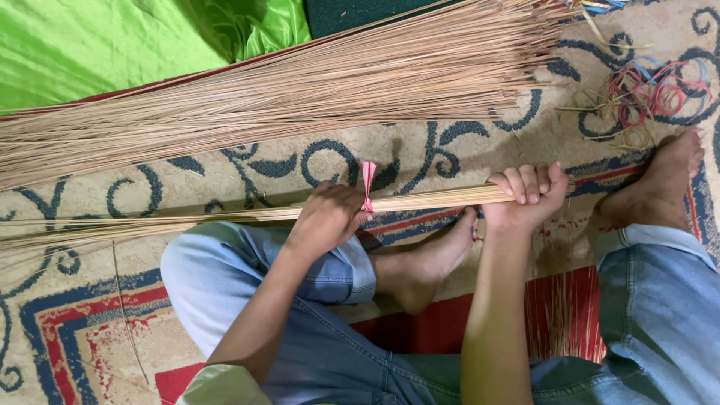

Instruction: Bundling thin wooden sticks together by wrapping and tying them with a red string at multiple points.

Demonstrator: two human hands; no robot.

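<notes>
**Ana:** Right, head view, looking straight down: a person sits on a patterned carpet (90,315) in jeans, bare feet out in front. Across the lap runs a thin bundle of sticks (435,199), lying left to right just above the knees.

**Ben:** And both hands are on it. The left hand (328,217) has its fingers curled down over the bundle, right beside a pink tie (368,184) that sticks up from it. The right hand (525,196) is wrapped tight round the cut end, knuckles up, fingers fully closed on the sticks.

**Ana:** How does that bundle handle, you think?

**Ben:** Light, I'd judge, and springy. Each stick looks thin and stiff but snappable, and the loose left end fans out and droops over the carpet. Best grip is where the hands are now, near the bound section; further left it would splay.

**Ana:** Beyond the hands, on the far side?

**Ben:** A much bigger pile of loose sticks (300,90) slanting across the carpet, well apart from the bundle. Green cloth (112,45) at far left, and a tangle of rubber bands (652,94) far right, near the right foot (660,184).
</notes>
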